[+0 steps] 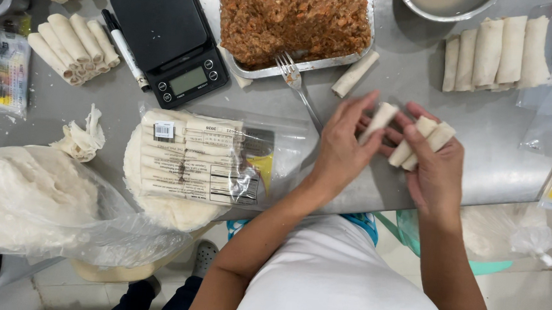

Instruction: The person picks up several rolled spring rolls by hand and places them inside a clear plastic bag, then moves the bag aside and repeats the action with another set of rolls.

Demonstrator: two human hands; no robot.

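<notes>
From the head view, both hands meet over the near edge of the grey metal worktop (pixel 130 109), right of its middle. The left hand (pixel 341 150) pinches one pale rolled wrapper (pixel 380 119) between thumb and fingers, the roll tilted with its upper end toward the far edge. The right hand (pixel 437 169) is curled around two more rolls (pixel 422 142) lying side by side across its fingers, touching each other; the single roll sits just beside them.

Behind the hands, at the far edge, a foil tray (pixel 315 64) holds a brownish minced filling (pixel 292 14), with a fork (pixel 294 78) resting against its near rim, handle pointing toward the hands. A loose roll (pixel 355 73) lies by the tray's right corner. Left of the tray stands a black digital scale (pixel 168 34) with a black-capped marker (pixel 124 50) beside it. A row of finished rolls (pixel 497 54) lies toward the far right corner, and a stack of rolls (pixel 73 47) toward the far left. A clear packet of round wrappers (pixel 191 162) overhangs the near edge left of the hands, next to a crumpled scrap of wrapper (pixel 83 138) and a large plastic bag (pixel 39 203).
</notes>
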